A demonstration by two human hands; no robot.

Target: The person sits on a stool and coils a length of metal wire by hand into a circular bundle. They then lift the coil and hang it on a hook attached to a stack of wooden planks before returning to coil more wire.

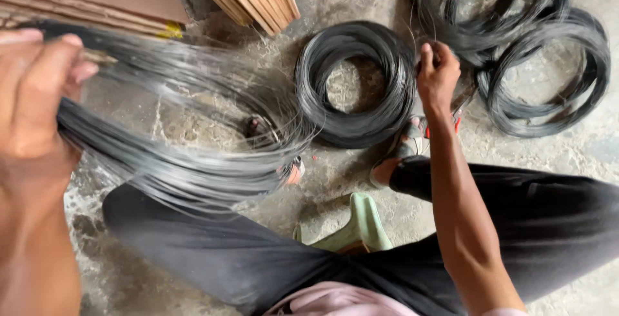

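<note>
- A blurred bundle of dark wire is being gripped at the frame's left by the left hand, fingers closed around it.
- A thin wire strand is being pinched by the right hand, beside a wire coil on the concrete floor.
- More wire coils are lying just beyond.

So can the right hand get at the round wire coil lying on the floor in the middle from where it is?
Probably yes. The right hand is closed around thin wire strands just beside the coil, and nothing lies between them. It would have to let go of those strands first. The left hand is busy gripping a wire bundle.
</note>
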